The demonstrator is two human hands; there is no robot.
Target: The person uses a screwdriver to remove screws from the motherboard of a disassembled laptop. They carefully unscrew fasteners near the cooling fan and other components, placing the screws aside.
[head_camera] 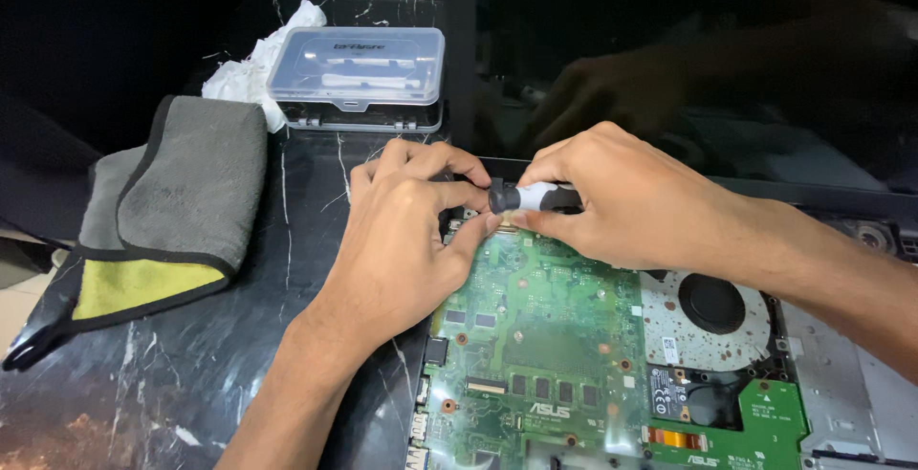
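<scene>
An opened laptop lies before me, its green circuit board (555, 336) bare. Both my hands meet at the board's far left corner. My right hand (631, 202) grips a small screwdriver (526, 196) with a black and white handle, laid almost flat and pointing left. My left hand (406, 231) rests on the board's edge with fingers pinched at the screwdriver's tip; whatever lies under the fingertips is hidden. A round cooling fan (708, 312) sits to the right of the board. The laptop's dark screen (688, 49) stands behind and reflects my hands.
A folded grey and yellow cloth (163, 212) lies on the black marble top (191, 374) at the left. Behind it are a clear plastic tool case (359, 73) and crumpled white tissue (244, 68). The laptop's metal frame (841, 384) fills the lower right.
</scene>
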